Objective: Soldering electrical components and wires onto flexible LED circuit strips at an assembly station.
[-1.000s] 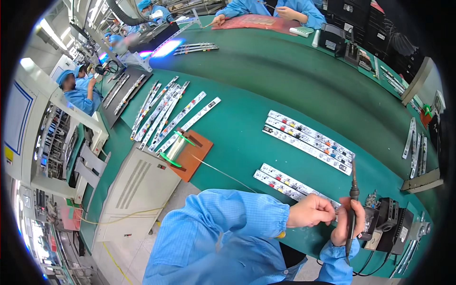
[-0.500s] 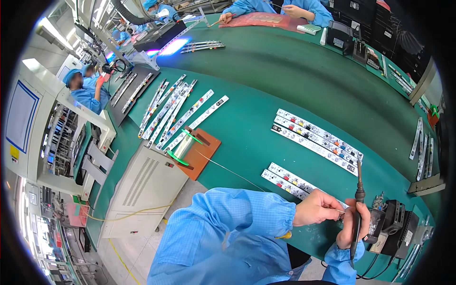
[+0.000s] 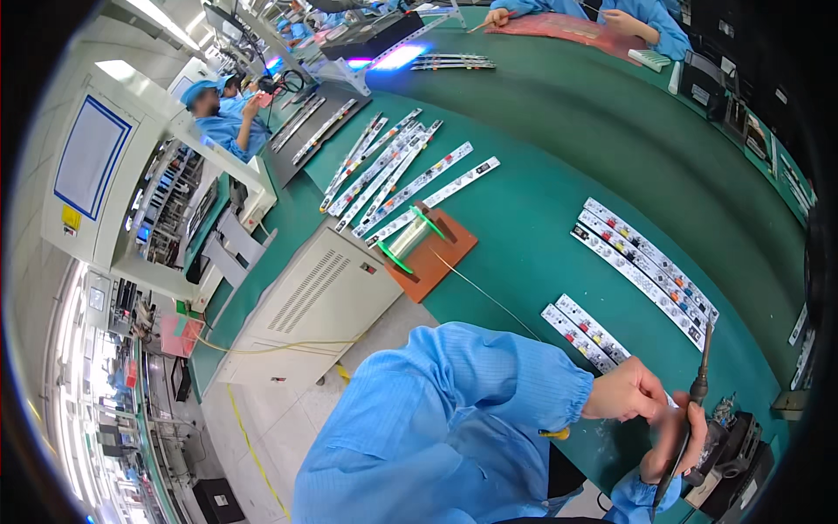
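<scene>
My right hand (image 3: 679, 441) is closed around a soldering iron (image 3: 699, 384), its tip up and away from me. Close against it, my left hand (image 3: 630, 390) pinches thin solder wire; the fingertips are partly hidden. From a spool with green flanges (image 3: 408, 240) on a brown base (image 3: 454, 229), the solder wire (image 3: 484, 293) runs toward my left sleeve and disappears behind it. Two narrow circuit boards (image 3: 583, 336) lie just beyond my left hand, their near ends hidden by it. Farther off, several similar boards (image 3: 642, 271) lie side by side, the iron's tip overlapping their near end in view.
More strip boards (image 3: 393, 175) lie loosely fanned on the green bench (image 3: 515, 183) at left. A black soldering station (image 3: 740, 450) stands by my right hand. A beige cabinet (image 3: 323, 297) is below the bench's left part. Co-workers in blue sit across and at far left.
The view has swung left, so the bench and boards appear farther right. My hands stay close together, the right still around the soldering iron.
</scene>
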The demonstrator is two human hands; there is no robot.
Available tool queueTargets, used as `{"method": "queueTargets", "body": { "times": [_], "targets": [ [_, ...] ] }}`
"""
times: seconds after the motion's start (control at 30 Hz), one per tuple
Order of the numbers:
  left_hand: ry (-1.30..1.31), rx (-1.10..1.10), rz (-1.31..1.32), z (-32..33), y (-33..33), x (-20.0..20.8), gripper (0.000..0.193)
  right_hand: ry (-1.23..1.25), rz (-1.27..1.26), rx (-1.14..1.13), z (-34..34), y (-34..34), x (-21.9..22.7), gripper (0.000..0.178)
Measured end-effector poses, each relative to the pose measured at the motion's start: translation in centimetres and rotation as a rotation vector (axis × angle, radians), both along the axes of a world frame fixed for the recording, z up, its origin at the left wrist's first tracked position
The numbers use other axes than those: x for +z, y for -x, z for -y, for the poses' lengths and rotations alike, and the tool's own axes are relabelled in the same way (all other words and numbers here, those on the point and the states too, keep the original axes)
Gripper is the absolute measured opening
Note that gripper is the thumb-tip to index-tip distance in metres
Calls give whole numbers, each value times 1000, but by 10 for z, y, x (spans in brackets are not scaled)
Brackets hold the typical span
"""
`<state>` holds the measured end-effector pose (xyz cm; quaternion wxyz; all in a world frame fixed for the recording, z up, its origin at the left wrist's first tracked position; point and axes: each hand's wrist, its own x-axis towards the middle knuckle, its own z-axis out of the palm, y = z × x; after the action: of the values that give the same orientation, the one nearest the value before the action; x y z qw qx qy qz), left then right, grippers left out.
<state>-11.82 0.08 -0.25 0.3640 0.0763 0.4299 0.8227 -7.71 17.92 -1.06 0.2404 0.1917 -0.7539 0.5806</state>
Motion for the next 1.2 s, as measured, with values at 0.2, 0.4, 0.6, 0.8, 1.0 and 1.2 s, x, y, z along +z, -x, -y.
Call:
{"method": "queueTargets", "body": {
  "times": [0.2,0.4,0.6,0.8,1.0,1.2],
  "targets": [
    [97,66,6,-1,-2,-2,12,-144,-136,89,5,1,3,46],
    [121,65,-69,-8,-6,-6,15,-139,-108,209,-1,-8,7,44],
    [163,146,-143,-2,-4,9,17,-119,-88,-24,11,-11,14,37],
    [86,28,-101,5,-10,3,18,6,14,-15,9,3,17,50],
    [70,-80,10,1,-6,7,19,-44,27,-61,3,3,16,50],
    [38,-281,-4,1,-16,3,18,1,50,-36,5,2,12,53]
  ]
}}
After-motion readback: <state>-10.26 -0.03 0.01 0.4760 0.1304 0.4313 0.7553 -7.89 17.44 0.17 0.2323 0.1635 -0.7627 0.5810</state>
